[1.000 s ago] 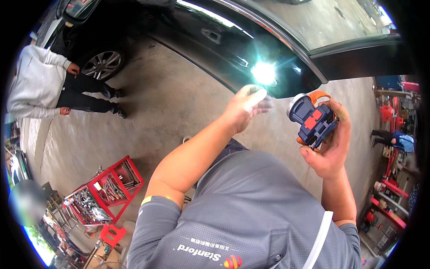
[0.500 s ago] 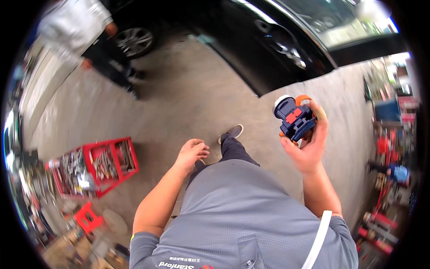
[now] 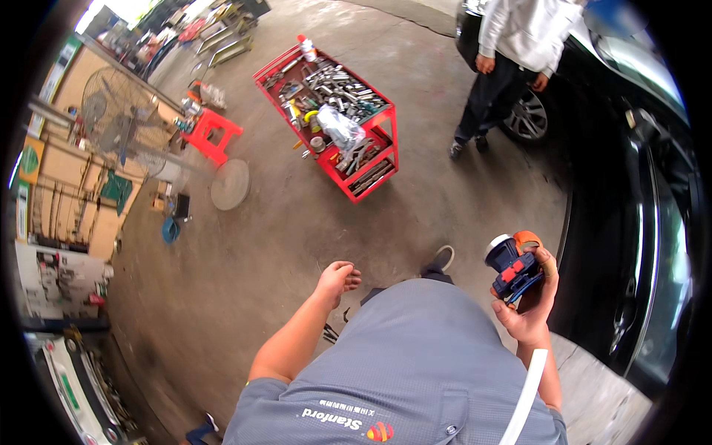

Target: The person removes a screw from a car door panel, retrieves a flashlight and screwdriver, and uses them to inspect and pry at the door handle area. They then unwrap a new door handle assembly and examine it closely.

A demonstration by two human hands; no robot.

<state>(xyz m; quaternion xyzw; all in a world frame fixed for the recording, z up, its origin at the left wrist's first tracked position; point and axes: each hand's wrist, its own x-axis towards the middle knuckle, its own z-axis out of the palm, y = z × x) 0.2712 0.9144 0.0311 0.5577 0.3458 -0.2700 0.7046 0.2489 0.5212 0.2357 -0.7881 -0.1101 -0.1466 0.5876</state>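
Observation:
My right hand point(image 3: 534, 300) is wrapped round a headlamp point(image 3: 514, 271) and holds it up in front of me on the right. It has a dark blue body, red tabs, a white round front and an orange strap point(image 3: 527, 238). My fingers cover part of its far side. My left hand point(image 3: 340, 282) hangs at my left side, loosely curled with the fingers slightly apart, and nothing shows in it.
A red tool trolley point(image 3: 393, 141) full of sockets and wrenches stands ahead. Left of it are a red stool point(image 3: 213, 136) and a standing fan point(image 3: 122, 115) with a round base. A black car point(image 3: 601, 282) takes up the right side, with a person point(image 3: 512, 44) beside it.
My view has swung left, so the trolley is now ahead and the car and person are on the right. The headlamp stays in my right hand; my left hand stays empty.

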